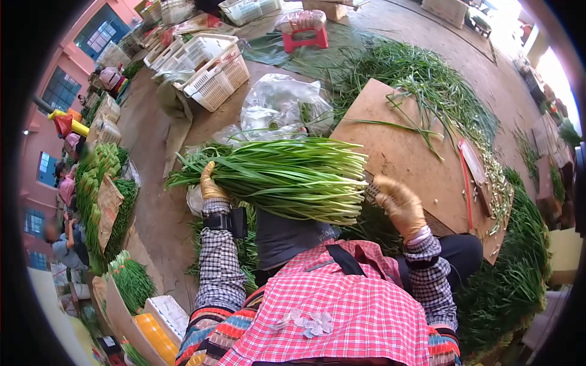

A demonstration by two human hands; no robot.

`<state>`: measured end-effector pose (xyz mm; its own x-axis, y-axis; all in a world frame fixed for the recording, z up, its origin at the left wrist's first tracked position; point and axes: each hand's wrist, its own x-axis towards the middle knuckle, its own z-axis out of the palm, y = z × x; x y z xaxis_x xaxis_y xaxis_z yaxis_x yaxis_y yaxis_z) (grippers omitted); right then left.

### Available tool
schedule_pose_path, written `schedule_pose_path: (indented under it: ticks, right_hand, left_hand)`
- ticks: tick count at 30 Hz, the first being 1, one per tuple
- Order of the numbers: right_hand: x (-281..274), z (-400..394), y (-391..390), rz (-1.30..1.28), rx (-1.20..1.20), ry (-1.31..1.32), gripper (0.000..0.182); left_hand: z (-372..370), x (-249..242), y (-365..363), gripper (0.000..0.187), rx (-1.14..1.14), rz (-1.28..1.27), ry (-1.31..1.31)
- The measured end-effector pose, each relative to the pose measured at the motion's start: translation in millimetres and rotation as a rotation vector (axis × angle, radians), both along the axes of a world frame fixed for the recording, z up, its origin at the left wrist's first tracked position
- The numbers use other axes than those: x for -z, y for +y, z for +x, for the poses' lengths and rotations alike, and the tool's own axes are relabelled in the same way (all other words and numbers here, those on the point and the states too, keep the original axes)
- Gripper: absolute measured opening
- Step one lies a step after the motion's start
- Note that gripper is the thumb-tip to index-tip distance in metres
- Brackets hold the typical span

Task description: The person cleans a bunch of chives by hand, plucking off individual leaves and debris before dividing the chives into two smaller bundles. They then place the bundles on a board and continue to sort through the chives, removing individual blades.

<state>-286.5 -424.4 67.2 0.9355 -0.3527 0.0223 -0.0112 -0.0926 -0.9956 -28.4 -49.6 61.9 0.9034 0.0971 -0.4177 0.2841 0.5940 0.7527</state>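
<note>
A big bundle of long green stalks with pale cut ends lies across my lap, its ends pointing right. My left hand, in a yellowish glove, grips the leafy left part of the bundle, thumb on top. My right hand, gloved too, is raised just right of the pale ends, apart from them, with its fingers blurred. Beyond it is a brown board with loose leaves on it. A knife rests on the board's right side, beside a red strip and scattered pale trimmings.
White plastic crates and a clear plastic bag are ahead. A red stool stands farther off. Green stalks are heaped behind the board and at right. Boxes of bundles stand at lower left; people sit at far left.
</note>
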Motion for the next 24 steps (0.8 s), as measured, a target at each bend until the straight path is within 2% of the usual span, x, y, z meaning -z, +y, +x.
schedule_pose_path:
  ticks: [3, 4, 6, 7, 8, 9, 10, 13, 14, 16, 18, 19, 22, 23, 24]
  right_hand:
    - [-66.6, 19.4, 11.5, -0.528, 0.198, -0.503, 0.045]
    - [-61.5, 19.9, 14.7, -0.625, 0.189, -0.547, 0.047]
    - [-29.6, 21.9, 25.2, -0.758, 0.012, -0.590, 0.053]
    - [5.7, 23.2, 26.1, -0.774, -0.281, -0.384, 0.052]
    - [17.5, 14.2, 29.3, -0.893, -0.579, 0.469, 0.042]
    - [73.9, 2.0, 19.4, -1.195, -0.859, 0.730, 0.037]
    - [62.5, -5.2, 18.4, -1.185, -0.877, 0.826, 0.036]
    - [26.2, -6.3, 12.4, -0.690, -0.258, 0.474, 0.029]
    - [24.1, -3.2, 8.9, -0.605, -0.130, 0.311, 0.024]
    - [0.3, 3.9, 10.9, -0.422, 0.099, 0.033, 0.015]
    - [-33.6, 10.5, 18.1, -0.561, 0.124, -0.183, 0.022]
    - [-44.1, 13.5, 22.4, -0.667, 0.114, -0.285, 0.029]
    - [-52.8, 25.7, 34.9, -0.857, 0.010, -0.423, 0.045]
    - [-54.8, 32.6, 39.4, -0.853, -0.023, -0.431, 0.048]
    - [-55.9, 37.6, 45.8, -0.845, -0.057, -0.441, 0.051]
  left_hand:
    - [7.0, 16.5, 7.6, 0.038, 0.015, -0.035, -0.004]
    - [5.4, 11.1, 5.0, 0.037, 0.005, -0.037, 0.011]
    - [1.3, 5.5, 2.9, 0.036, 0.012, -0.049, 0.019]
    - [3.7, 10.4, 5.2, 0.037, 0.039, -0.080, 0.009]
    - [7.6, 18.6, 10.3, 0.037, 0.063, -0.114, -0.001]
    - [11.6, 22.8, 14.9, 0.038, 0.081, -0.147, -0.017]
    - [4.3, 11.6, 9.9, 0.040, 0.136, -0.144, -0.040]
    - [-4.5, 1.9, 5.7, 0.042, 0.037, -0.011, -0.006]
    - [-8.9, -8.5, -3.2, 0.041, -0.025, -0.014, -0.001]
    - [4.6, 10.6, 7.3, 0.040, 0.050, -0.120, -0.051]
    - [10.1, 19.1, 13.1, 0.039, 0.083, -0.170, -0.074]
    - [3.4, 6.3, 5.0, 0.040, 0.076, -0.137, -0.058]
    - [4.8, 8.9, 5.5, 0.041, 0.090, -0.145, -0.077]
    - [-9.0, -9.9, -5.0, 0.040, 0.040, -0.104, -0.050]
    - [-7.8, -6.6, -3.2, 0.040, 0.028, -0.111, -0.057]
